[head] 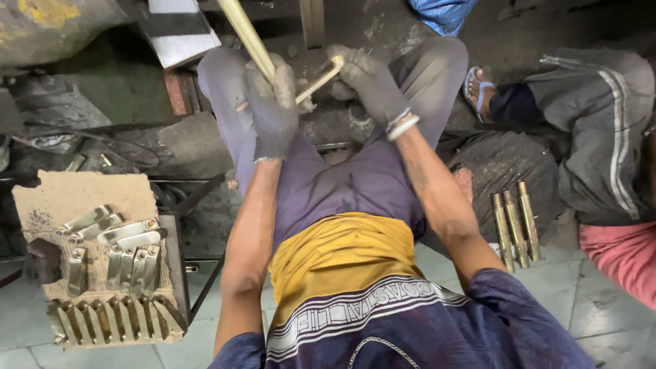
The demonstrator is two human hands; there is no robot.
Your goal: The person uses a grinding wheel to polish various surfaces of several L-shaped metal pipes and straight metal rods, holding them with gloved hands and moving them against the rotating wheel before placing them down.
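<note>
Both gloved hands work close together over the knees, hemmed in by a board (82, 198) of brass parts (113, 256) well left of the rod (321, 78) and another person's leg (594, 116) right of it. The left hand (273, 102) fists a long stick (249, 37) — cut off at top. The right hand (369, 78) pinches the rod's upper end; its lower end hides behind the left hand.

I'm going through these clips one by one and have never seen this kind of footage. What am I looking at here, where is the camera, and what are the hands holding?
There is one picture, from a camera on the person's head, looking down at their lap and arms. No machine: two gloved hands. The left hand grips a long pale stick. The right hand holds a thin brass-coloured rod whose other end reaches the left hand. To the left, a board carries rows of metal pieces. To the right, three brass bars lie on the floor beside another seated person.
</note>
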